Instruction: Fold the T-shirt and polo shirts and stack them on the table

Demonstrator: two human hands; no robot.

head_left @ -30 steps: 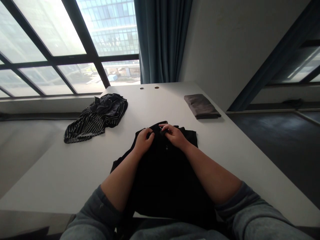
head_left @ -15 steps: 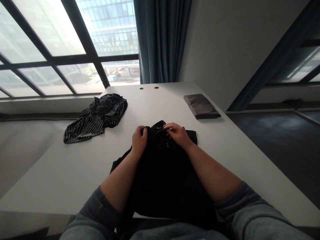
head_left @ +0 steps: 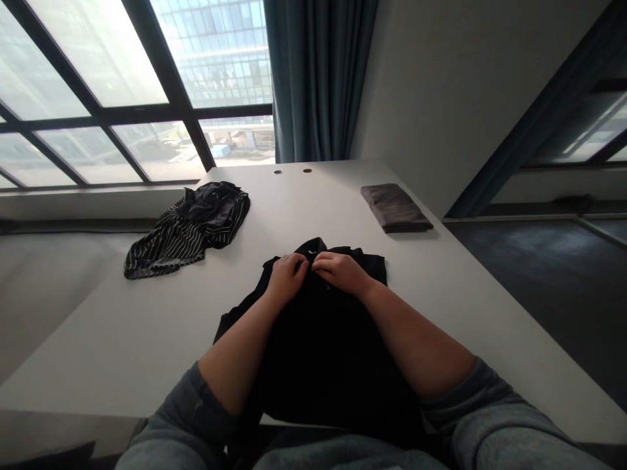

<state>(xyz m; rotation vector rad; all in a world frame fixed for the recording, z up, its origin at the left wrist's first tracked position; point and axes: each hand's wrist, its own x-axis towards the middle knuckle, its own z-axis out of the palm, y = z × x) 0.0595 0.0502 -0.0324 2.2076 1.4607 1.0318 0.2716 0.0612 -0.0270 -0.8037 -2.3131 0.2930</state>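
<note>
A black collared shirt [head_left: 337, 352] lies spread in front of me, its collar away from me and its hem hanging at the table's near edge. Just below the collar, my left hand [head_left: 289, 277] pinches the cloth at the neck opening. Close beside it, my right hand [head_left: 340, 271] grips the other side of the opening with bent fingers. The fingertips of both hands almost meet. Whatever small part lies between them, such as a button, is hidden. A small pale mark shows on the chest by my right wrist.
The white table [head_left: 304, 209] carries a crumpled black-and-white striped garment [head_left: 196, 225] at the left and a folded grey-brown cloth [head_left: 396, 207] near the right edge. Two round cable holes sit at the far end, before a blue curtain [head_left: 318, 85] and windows.
My left hand has moved right from the collar's left side to the neck opening. My right hand has shifted slightly down and left. The two hands are now close together.
</note>
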